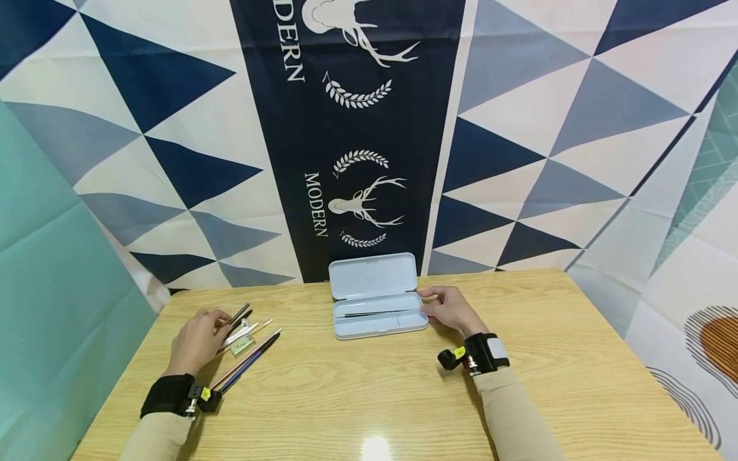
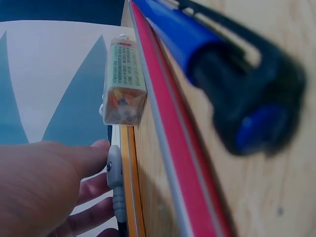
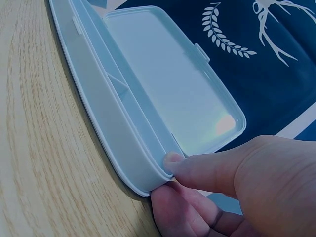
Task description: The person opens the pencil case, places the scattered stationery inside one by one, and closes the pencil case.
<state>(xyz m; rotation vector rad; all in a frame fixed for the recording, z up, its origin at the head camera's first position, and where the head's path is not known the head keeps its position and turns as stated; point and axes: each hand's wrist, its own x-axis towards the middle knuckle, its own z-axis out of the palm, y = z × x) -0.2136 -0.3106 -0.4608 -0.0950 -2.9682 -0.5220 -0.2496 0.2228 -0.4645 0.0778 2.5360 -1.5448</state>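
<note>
An open light-blue pencil case (image 1: 380, 330) stands at the back of the table, its lid (image 1: 373, 276) tipped up behind. Inside lies a slim dark pencil (image 1: 366, 314). My right hand (image 1: 452, 310) pinches the case's right end, thumb over the rim and fingers against the outer wall. At the left, my left hand (image 1: 196, 339) is over a group of stationery, fingertips right at a dark pen (image 1: 239, 314). I cannot tell whether they grip it. Close by the left fingers is a grey-white clip-topped pen (image 2: 115, 173). A boxed eraser (image 1: 241, 346) lies beside it.
A blue pen (image 1: 250, 362) and a red pencil (image 2: 170, 133) lie slantwise right of the left hand. The wooden table (image 1: 323, 397) meets a patterned cloth (image 1: 357, 128) just behind the case. A teal cloth (image 1: 52, 307) hangs along the left side.
</note>
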